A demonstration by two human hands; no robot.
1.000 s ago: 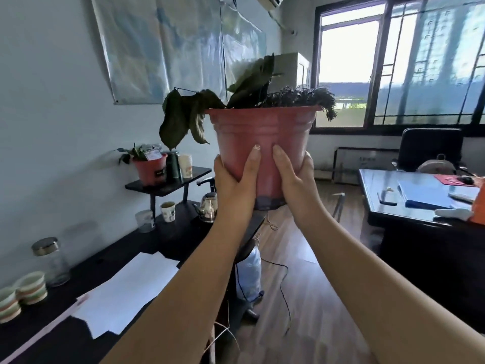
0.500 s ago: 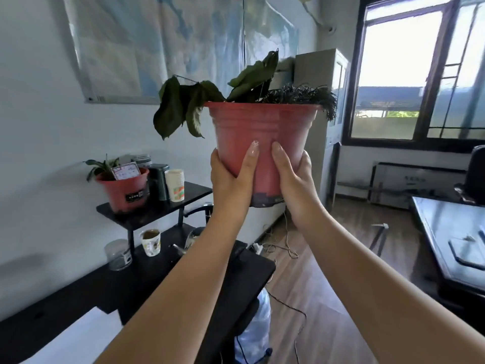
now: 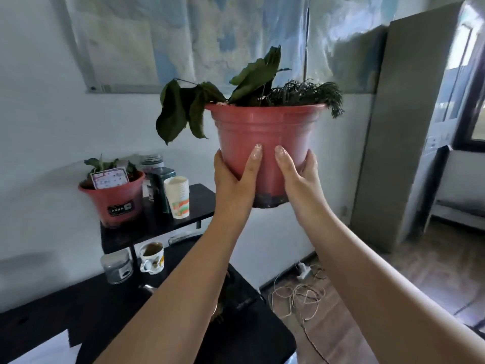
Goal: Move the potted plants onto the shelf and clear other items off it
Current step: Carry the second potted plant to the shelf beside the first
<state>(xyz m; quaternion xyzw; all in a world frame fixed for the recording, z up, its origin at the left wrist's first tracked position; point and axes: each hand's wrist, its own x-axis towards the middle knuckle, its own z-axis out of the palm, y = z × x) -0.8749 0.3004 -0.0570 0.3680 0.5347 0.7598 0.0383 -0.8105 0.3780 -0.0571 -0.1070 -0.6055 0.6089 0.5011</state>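
I hold a large red potted plant with drooping dark leaves up in the air, my left hand on its left side and my right hand on its right side. It hangs to the right of and above the small black shelf. On that shelf stand a smaller red potted plant with a card in it, a dark tin, a jar behind it and a stack of paper cups.
Under the shelf, on the black desk, are a lidded jar and a mug. A grey cabinet stands at the right wall. Loose cables lie on the wooden floor. Maps hang on the wall.
The view has swung left and closer to the shelf. The held pot stays raised in both hands and is now nearer the shelf's right end.
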